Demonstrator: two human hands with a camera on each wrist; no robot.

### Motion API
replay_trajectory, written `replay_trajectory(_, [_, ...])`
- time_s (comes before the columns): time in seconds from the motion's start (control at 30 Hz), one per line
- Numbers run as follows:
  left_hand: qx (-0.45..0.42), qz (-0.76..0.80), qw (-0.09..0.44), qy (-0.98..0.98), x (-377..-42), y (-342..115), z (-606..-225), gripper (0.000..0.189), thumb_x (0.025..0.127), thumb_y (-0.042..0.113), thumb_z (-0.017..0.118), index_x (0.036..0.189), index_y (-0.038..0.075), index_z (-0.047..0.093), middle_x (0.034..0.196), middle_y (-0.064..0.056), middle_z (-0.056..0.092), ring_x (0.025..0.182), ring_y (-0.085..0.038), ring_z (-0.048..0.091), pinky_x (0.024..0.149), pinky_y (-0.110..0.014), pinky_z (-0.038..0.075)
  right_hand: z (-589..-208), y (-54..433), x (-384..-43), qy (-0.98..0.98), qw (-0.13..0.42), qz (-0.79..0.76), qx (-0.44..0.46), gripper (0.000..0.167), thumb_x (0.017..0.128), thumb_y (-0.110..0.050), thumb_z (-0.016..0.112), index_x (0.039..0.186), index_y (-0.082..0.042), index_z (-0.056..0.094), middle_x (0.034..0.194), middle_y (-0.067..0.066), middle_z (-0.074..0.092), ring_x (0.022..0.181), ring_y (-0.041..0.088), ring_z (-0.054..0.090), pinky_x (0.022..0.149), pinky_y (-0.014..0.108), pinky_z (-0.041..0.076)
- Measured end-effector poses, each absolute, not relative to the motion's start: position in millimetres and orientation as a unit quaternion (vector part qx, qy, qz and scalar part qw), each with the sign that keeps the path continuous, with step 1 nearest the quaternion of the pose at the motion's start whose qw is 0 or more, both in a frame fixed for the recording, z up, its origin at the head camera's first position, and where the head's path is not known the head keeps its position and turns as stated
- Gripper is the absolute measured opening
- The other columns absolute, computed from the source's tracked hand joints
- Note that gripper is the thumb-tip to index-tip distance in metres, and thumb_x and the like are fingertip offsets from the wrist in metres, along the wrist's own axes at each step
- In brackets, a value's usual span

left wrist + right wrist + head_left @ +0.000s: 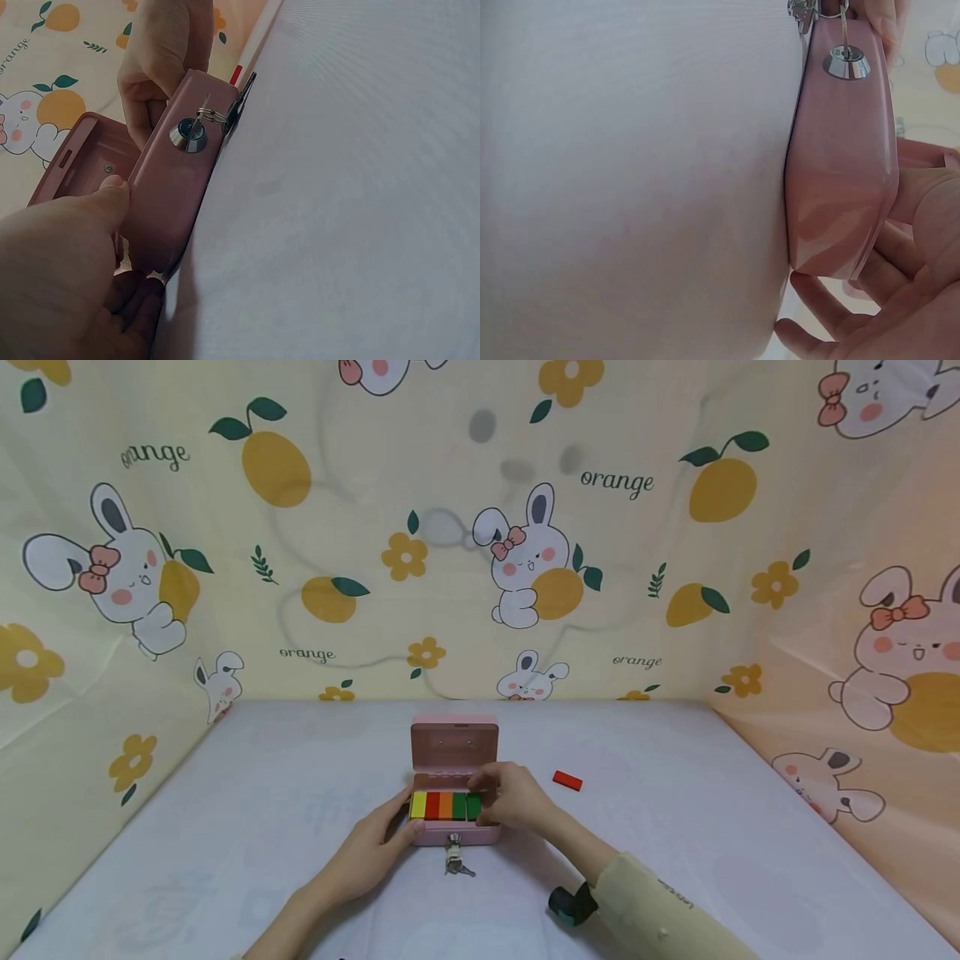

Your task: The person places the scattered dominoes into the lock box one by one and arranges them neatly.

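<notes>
A small pink cash box (456, 835) stands on the table with its lid (454, 746) raised at the back. Several coloured blocks lie in a row inside: yellow (418, 806), red (432, 806), orange (446, 806) and green (459, 806). My left hand (377, 843) grips the box's left end, thumb at the front rim, other fingers along the side. Reaching in over the right end, my right hand (513, 797) pinches another green block (472, 806) between thumb and fingers; the hand partly hides it. In the right wrist view the box wall hides the thumb tip.
A red block (567, 780) lies on the table to the right of the box. Keys (456, 864) hang from the lock (188, 136) on the box's front. A dark band (572, 906) is at the right wrist. Printed cloth (442, 610) walls the table's back and sides.
</notes>
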State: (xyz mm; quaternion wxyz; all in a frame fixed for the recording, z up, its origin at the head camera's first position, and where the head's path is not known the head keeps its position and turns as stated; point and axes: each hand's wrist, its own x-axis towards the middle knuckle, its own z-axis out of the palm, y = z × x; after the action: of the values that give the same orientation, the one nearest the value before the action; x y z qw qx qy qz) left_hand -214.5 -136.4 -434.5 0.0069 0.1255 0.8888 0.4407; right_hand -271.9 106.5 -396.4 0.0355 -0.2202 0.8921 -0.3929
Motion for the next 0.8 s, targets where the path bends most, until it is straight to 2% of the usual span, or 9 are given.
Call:
replay_trajectory(0.43, [0.118, 0.438, 0.013, 0.891, -214.6, -135.4, -433.6, 0.070, 0.099, 0.046, 0.056, 0.156, 0.016, 0.029, 0.156, -0.009, 0.034, 0.144, -0.032, 0.026, 0.113, -0.055, 0.025, -399.2, 104.4, -271.6, 0.888, 0.038, -0.397, -0.227, 0.035, 0.074, 0.000, 0.085, 0.106, -0.003, 0.069, 0.101, 0.007, 0.068, 0.090, 0.024, 0.059, 0.082, 0.035, 0.056])
replay_trajectory(0.8, [0.113, 0.436, 0.016, 0.893, -214.8, -134.4, -433.1, 0.070, 0.099, 0.047, 0.056, 0.156, 0.017, 0.029, 0.156, -0.008, 0.034, 0.144, -0.032, 0.026, 0.112, -0.056, 0.025, -398.5, 102.9, -270.8, 0.891, 0.032, -0.394, -0.222, 0.037, 0.074, 0.001, 0.085, 0.107, -0.003, 0.069, 0.101, 0.007, 0.067, 0.089, 0.022, 0.058, 0.082, 0.035, 0.055])
